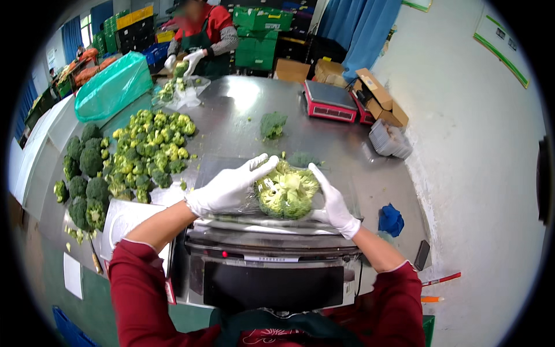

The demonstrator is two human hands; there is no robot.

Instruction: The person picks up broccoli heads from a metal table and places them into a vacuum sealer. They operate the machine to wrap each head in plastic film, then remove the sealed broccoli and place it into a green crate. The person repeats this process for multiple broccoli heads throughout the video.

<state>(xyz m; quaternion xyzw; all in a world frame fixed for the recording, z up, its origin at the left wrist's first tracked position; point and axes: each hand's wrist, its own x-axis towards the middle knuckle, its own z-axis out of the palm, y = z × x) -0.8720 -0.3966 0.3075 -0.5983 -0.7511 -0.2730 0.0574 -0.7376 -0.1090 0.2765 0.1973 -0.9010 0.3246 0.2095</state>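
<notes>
A broccoli head (pixel 288 191), its cut stem side turned up, is covered in glossy clear film over a cling-film wrapping machine (pixel 277 256). My left hand (pixel 234 184), in a white glove, holds the broccoli's left side, fingertips on its upper edge. Gloved in white too, my right hand (pixel 336 204) holds the right side, its index finger stretched along the rim. Behind the broccoli, part of another green floret (pixel 303 159) shows through or beyond the film. A red light (pixel 225 254) glows on the machine's front.
Loose florets (pixel 147 147) and whole broccoli heads (pixel 91 160) cover the table's left. A floret (pixel 273 125) lies ahead. Red scales (pixel 331 102), plastic trays (pixel 389 139) and a blue cloth (pixel 391 220) are on the right. Across the table a person (pixel 204 39) handles broccoli. A knife (pixel 94 256) lies at the left edge.
</notes>
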